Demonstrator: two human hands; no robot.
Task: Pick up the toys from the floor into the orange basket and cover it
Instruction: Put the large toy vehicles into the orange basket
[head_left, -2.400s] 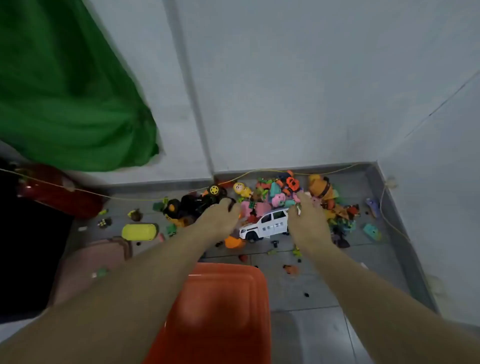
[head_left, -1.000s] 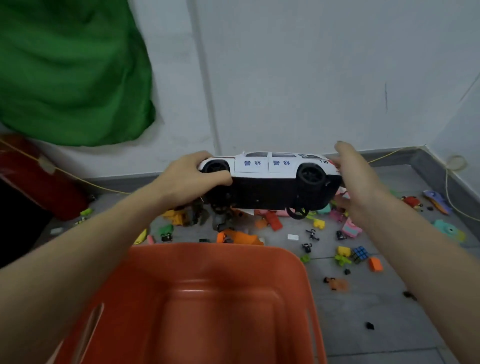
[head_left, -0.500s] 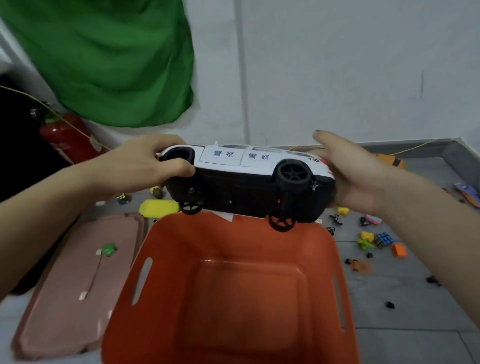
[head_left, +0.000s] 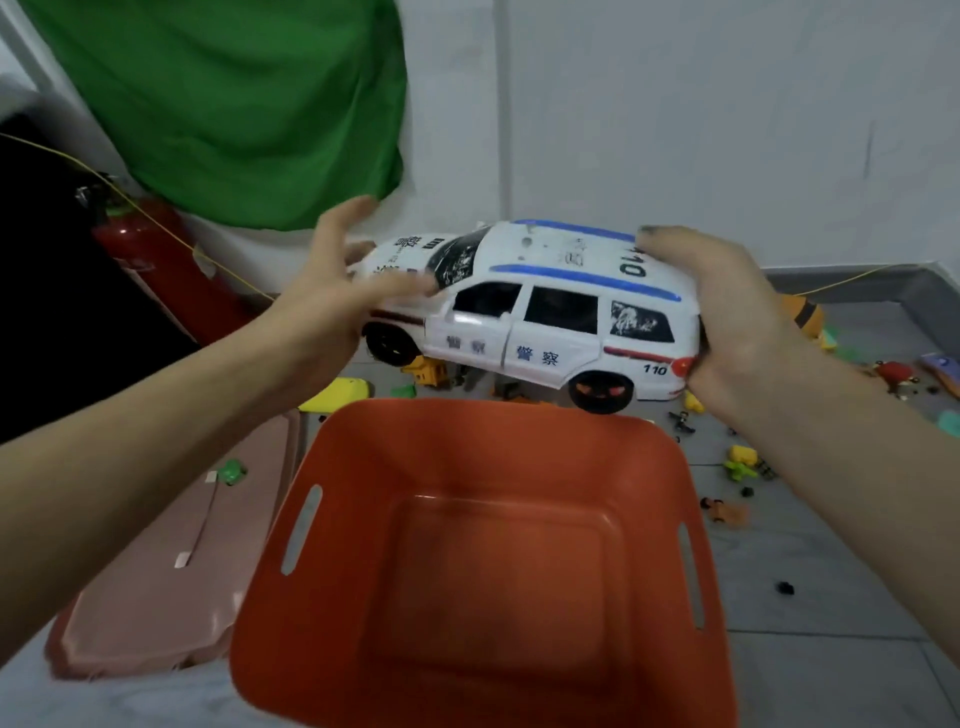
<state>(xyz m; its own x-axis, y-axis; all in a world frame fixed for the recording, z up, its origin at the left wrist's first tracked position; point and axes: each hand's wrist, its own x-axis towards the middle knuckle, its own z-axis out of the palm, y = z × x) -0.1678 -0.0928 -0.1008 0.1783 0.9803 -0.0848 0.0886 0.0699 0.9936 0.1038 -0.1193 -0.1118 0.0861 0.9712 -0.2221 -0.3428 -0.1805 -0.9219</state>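
A white toy police car (head_left: 540, 317) with blue roof stripes hangs upright, wheels down, just above the far rim of the orange basket (head_left: 311, 467). My left hand (head_left: 332, 301) holds its front end, thumb lying across the hood and the upper fingers stretched out. My right hand (head_left: 727, 317) grips the rear, fingers curled over the back of the roof. The basket stands on the floor right below me with nothing inside. Its pink lid (head_left: 156, 571) lies flat on the floor to the left, carrying a small green toy (head_left: 231, 472).
Several small toys (head_left: 743, 462) lie scattered on the grey tiles to the right, and more sit behind the car, among them a yellow one (head_left: 337, 392). A red fire extinguisher (head_left: 171, 275) leans at the left under a green cloth (head_left: 234, 104). White walls close the corner.
The car was lifted off the floor, carried toward me over the basket, and has now rolled from underside-facing-me to upright. My left hand's fingers have loosened at the hood.
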